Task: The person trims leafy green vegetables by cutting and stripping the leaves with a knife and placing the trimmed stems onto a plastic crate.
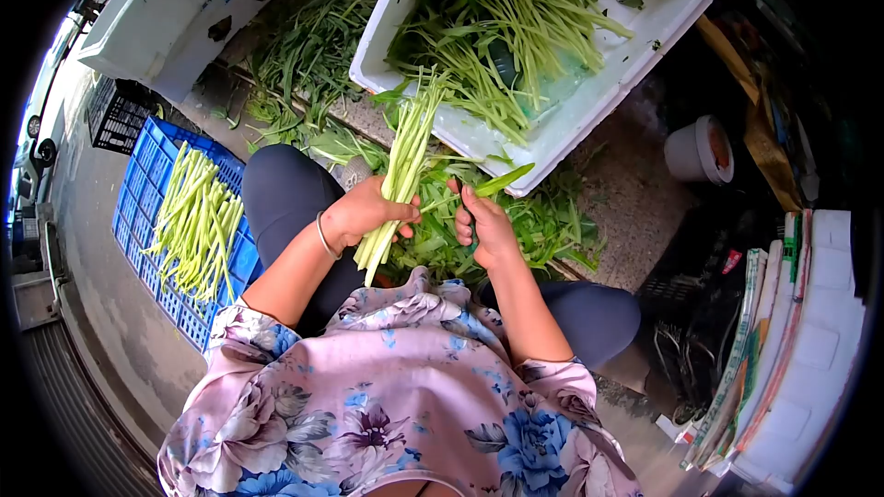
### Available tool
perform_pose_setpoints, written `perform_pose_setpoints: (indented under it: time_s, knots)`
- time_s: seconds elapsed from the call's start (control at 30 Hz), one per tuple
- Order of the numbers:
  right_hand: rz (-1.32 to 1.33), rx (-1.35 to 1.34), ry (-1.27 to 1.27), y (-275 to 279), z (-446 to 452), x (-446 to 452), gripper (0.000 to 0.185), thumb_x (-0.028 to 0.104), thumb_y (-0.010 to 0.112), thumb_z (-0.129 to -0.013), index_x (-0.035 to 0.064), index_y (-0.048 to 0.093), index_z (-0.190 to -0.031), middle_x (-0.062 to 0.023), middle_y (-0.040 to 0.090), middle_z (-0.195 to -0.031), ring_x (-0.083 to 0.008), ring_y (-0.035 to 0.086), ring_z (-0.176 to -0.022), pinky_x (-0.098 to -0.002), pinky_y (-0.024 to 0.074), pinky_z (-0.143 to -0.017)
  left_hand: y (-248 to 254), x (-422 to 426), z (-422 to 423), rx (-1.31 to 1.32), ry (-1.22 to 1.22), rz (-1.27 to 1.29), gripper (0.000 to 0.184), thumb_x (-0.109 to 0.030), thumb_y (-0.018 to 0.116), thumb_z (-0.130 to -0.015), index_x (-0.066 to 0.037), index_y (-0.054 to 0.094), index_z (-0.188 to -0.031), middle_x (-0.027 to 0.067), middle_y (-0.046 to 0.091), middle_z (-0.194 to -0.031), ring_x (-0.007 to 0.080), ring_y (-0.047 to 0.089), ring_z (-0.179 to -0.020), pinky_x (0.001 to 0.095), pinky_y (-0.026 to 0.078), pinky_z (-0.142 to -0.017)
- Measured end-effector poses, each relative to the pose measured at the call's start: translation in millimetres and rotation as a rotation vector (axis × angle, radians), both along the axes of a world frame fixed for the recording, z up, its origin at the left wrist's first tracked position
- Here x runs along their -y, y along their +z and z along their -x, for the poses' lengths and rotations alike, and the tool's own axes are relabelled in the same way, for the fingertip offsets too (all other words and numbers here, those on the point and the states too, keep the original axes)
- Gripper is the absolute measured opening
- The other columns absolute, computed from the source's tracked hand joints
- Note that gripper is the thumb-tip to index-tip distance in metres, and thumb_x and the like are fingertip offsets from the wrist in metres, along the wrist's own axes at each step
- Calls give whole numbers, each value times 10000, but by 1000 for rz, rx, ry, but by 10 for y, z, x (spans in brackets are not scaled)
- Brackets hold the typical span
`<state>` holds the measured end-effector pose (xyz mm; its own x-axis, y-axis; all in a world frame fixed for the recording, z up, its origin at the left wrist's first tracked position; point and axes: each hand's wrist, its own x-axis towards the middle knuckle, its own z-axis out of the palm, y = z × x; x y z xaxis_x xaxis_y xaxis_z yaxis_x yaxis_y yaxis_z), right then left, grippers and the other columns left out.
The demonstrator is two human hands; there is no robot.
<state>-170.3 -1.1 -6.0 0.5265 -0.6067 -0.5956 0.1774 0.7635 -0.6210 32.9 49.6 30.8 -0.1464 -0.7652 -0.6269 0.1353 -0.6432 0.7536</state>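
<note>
My left hand (368,213) is closed round a bunch of pale green leafy-vegetable stems (410,161), trimmed ends down toward my lap. My right hand (488,228) grips a small dark tool with a green handle, which looks like a knife (472,235); its blade is mostly hidden. A single long leaf (505,180) sticks out beside the right fingers, its stem reaching toward the left hand. Below both hands, loose leaves (543,225) lie heaped on the ground. Just ahead, a white foam box (368,46) holds uncut greens (516,28) and some water.
To the left, a blue plastic crate (129,193) carries bare stems (193,221). More leaves (313,46) are piled ahead, near another foam box (184,9). A white bucket (686,152) stands at right, above stacked foam boards (801,350). A black crate (120,115) sits far left.
</note>
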Motion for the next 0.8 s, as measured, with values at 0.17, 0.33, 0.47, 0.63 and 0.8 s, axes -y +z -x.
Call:
perform_pose_setpoints:
  time_s: [0.17,0.33,0.47,0.63,0.8]
  knots:
    - [519,-801,803,-603,198,6,505,385,641,-779,-8,550,-1083,-60,560,-614,-142,470,-487,-265,384,-469,21,-84,-222,-125,192,-29,194,-24,620,-776,-20,537,-951,52,580,-776,144,602,-599,256,505,-478]
    - [350,-503,204,-649,-16,240,421,353,668,-770,-9,566,-958,-49,583,-693,-117,494,-493,-234,393,-451,-94,-49,-318,-266,487,65,207,-69,627,-790,-32,537,-973,21,556,-767,139,588,-632,284,514,-499]
    - [119,-404,-220,-843,-323,454,329,278,660,-790,-18,575,-906,-32,572,-709,-80,477,-494,-223,395,-416,-190,-49,-303,-370,693,49,135,-100,600,-811,-50,523,-908,41,555,-755,161,587,-629,295,508,-510]
    - [260,-509,-686,-1097,-663,481,201,184,643,-805,-10,603,-774,-55,591,-682,-97,510,-504,-222,422,-436,-418,-56,-93,-477,824,-62,107,-148,575,-831,-76,525,-891,50,592,-811,166,592,-659,304,513,-535]
    - [301,-549,-624,-1033,-696,354,174,153,594,-827,-14,604,-781,-54,625,-695,-105,564,-538,-229,431,-483,-508,-53,144,-412,743,-85,125,-144,607,-820,-46,566,-886,31,598,-765,130,579,-633,268,500,-554]
